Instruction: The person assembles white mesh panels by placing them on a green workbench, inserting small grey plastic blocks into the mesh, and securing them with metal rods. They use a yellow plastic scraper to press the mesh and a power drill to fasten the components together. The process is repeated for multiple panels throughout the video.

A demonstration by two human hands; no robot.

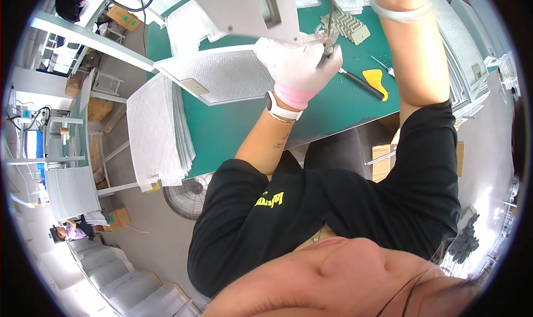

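My left hand (297, 67), in a white glove with a pink cuff, is raised over the green tabletop (222, 134). Its fingers curl together beside a small metal part (328, 38) under a pale grey machine (244, 9); what they pinch is hidden. A framed white mesh panel (233, 73), with a small beige plate (194, 87) at its near corner, stands tilted just left of that hand. My right forearm (413, 50) reaches past the upper edge, so only the glove's pink cuff shows there. Several grey-green plastic pieces (352, 29) lie between the two arms.
A black-handled tool (362, 85) and a yellow scraper (376, 82) lie near the table's front edge. Stacked white mesh sheets (158, 131) hang over the left side, above a floor fan (191, 194). More panels (458, 50) stand at the right. Another person (72, 231) is far left.
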